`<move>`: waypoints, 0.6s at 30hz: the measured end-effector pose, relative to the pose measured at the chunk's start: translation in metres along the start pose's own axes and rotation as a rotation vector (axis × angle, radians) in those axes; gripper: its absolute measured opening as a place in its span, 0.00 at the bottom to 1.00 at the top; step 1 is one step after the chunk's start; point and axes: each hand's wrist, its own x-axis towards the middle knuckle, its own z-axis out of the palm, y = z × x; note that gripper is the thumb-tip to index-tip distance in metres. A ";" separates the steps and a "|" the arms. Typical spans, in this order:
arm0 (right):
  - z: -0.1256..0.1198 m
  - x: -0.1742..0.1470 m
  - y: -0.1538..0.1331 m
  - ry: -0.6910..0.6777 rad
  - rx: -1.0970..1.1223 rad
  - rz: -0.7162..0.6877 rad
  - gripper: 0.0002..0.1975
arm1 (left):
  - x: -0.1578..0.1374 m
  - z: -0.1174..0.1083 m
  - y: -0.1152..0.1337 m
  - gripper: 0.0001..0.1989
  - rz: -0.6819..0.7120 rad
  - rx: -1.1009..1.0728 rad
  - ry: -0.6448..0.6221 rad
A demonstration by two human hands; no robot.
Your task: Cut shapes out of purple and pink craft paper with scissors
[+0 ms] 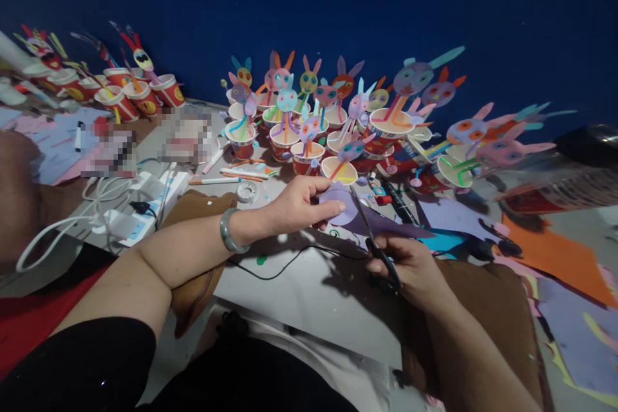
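Observation:
Between the thumb and fingers of my left hand (302, 206) is a sheet of purple paper (345, 198), held just above the table. A curved outline shows on the part near my thumb. My right hand (403, 264) grips a pair of black-handled scissors (371, 232), their blades pointing up and away at the paper. Part of the purple sheet hangs to the right, beyond the blades. Right behind the paper stands a paper cup (339, 170) with a rabbit-faced figure in it.
Several paper cups with paper rabbits (288, 135) crowd the back. A power strip (145, 209) with white cables lies left, near another person's arm (19, 199). Tape (246, 191) and markers lie mid-table. Orange paper (555, 257) and a large clear container (560, 187) are right.

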 end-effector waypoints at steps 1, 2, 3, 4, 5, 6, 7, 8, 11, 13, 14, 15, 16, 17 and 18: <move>0.000 0.000 0.000 0.000 -0.004 0.000 0.29 | 0.000 0.000 0.000 0.14 0.002 -0.002 0.001; 0.000 0.000 0.000 0.001 -0.004 0.001 0.29 | 0.000 0.000 0.000 0.14 0.005 -0.004 0.002; 0.000 0.000 0.000 0.002 0.001 0.006 0.29 | 0.000 0.000 0.000 0.15 0.009 -0.007 0.002; 0.000 0.000 0.000 0.002 0.009 0.011 0.28 | 0.000 0.000 0.000 0.15 0.013 -0.009 0.002; 0.000 0.000 0.000 0.002 0.018 0.017 0.28 | 0.000 0.000 0.000 0.15 0.015 -0.012 0.000; 0.000 -0.001 0.000 0.003 0.028 0.021 0.27 | 0.000 0.000 0.001 0.15 0.015 -0.014 -0.002; 0.000 -0.001 0.000 0.004 0.037 0.020 0.27 | 0.000 0.000 0.001 0.14 0.014 -0.015 -0.006; 0.000 -0.001 0.001 0.000 0.041 0.018 0.26 | 0.000 0.000 0.000 0.14 0.011 -0.013 -0.010; 0.000 -0.001 0.001 -0.021 0.035 0.002 0.26 | -0.001 0.000 -0.001 0.14 -0.005 0.011 -0.024; 0.000 0.000 0.001 -0.030 0.031 -0.004 0.27 | -0.001 0.000 -0.003 0.14 -0.010 0.036 -0.028; 0.000 0.000 0.002 -0.032 0.031 -0.006 0.27 | -0.001 0.000 -0.003 0.14 -0.012 0.047 -0.028; 0.000 0.000 0.002 -0.033 0.031 -0.006 0.28 | -0.001 0.000 -0.004 0.14 -0.013 0.055 -0.029; 0.000 0.000 0.003 -0.034 0.031 -0.005 0.28 | -0.001 0.000 -0.004 0.14 -0.014 0.062 -0.032; 0.000 0.000 0.004 -0.037 0.030 -0.002 0.28 | -0.001 0.000 -0.004 0.14 -0.014 0.067 -0.036; -0.001 0.000 0.004 -0.039 0.030 0.002 0.28 | -0.001 0.000 -0.004 0.14 -0.013 0.070 -0.040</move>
